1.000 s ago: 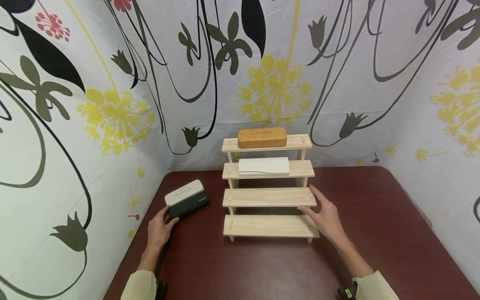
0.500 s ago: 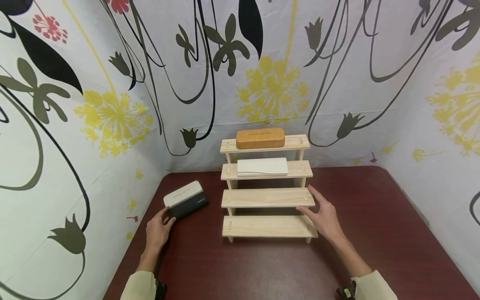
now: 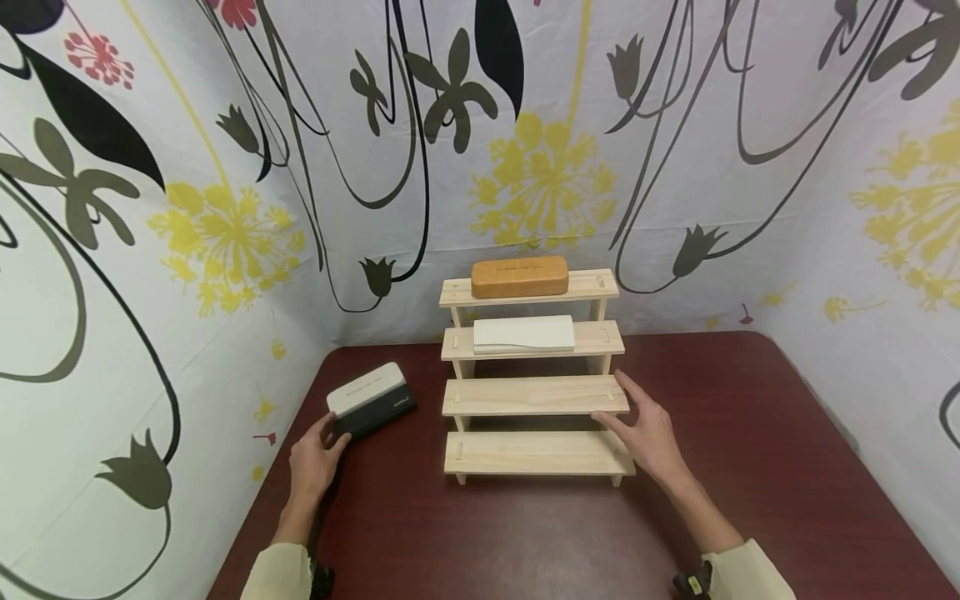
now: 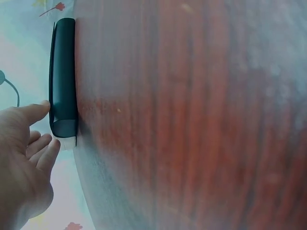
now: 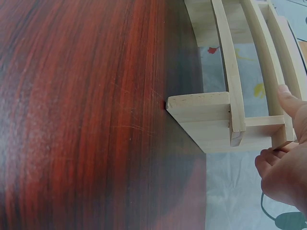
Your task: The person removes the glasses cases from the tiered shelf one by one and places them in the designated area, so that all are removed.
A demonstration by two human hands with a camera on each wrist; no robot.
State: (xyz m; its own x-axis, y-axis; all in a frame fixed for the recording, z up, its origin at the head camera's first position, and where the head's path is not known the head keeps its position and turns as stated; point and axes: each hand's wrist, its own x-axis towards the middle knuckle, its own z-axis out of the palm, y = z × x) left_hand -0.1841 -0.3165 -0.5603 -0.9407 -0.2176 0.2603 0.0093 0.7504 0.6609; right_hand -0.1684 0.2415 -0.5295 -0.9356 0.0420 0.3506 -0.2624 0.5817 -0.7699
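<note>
My left hand (image 3: 313,458) grips the near left corner of a black-and-white glasses case (image 3: 375,412), which lies on the table at the left. In the left wrist view, the thumb meets the dark side of the case (image 4: 64,72) and the fingertips reach its near end. On the other side, my right hand (image 3: 651,429) holds the right end of a stepped wooden display stand (image 3: 525,395) at its second step from the bottom. Thumb in front, fingers behind: the right wrist view shows this grip around the end of the step (image 5: 273,96).
A tan glasses case (image 3: 520,277) sits on the stand's top step. One step below lies a flat white folded case (image 3: 523,333). The dark red-brown table (image 3: 525,542) reaches back to a flower-patterned cloth (image 3: 465,200), which also hangs at both sides.
The head view has shifted very slightly. Both hands, the glasses case and the stand keep the same places relative to each other.
</note>
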